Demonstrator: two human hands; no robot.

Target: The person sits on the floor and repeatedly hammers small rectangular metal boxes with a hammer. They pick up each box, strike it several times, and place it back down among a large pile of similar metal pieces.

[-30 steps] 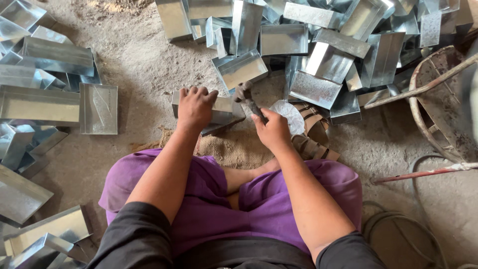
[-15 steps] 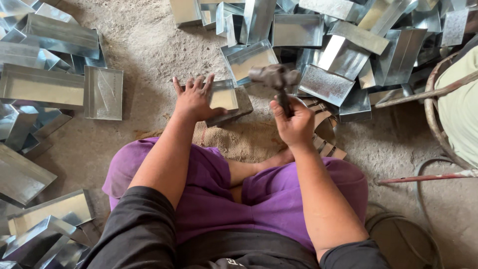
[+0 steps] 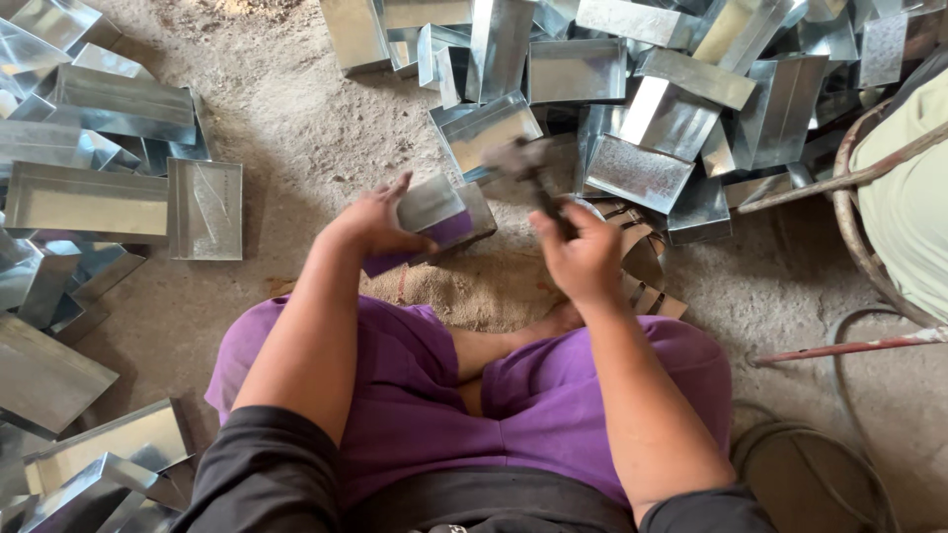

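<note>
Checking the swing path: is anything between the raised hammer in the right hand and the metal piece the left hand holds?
Nothing visible. The hammer in the right hand is raised, blurred, over open air right of the metal piece gripped by the left hand; only its fingers touch it.

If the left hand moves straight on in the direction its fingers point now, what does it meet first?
The left hand already rests on a folded metal piece. Beyond it, probably the open metal tray at the pile's edge, though depth is unclear.
</note>
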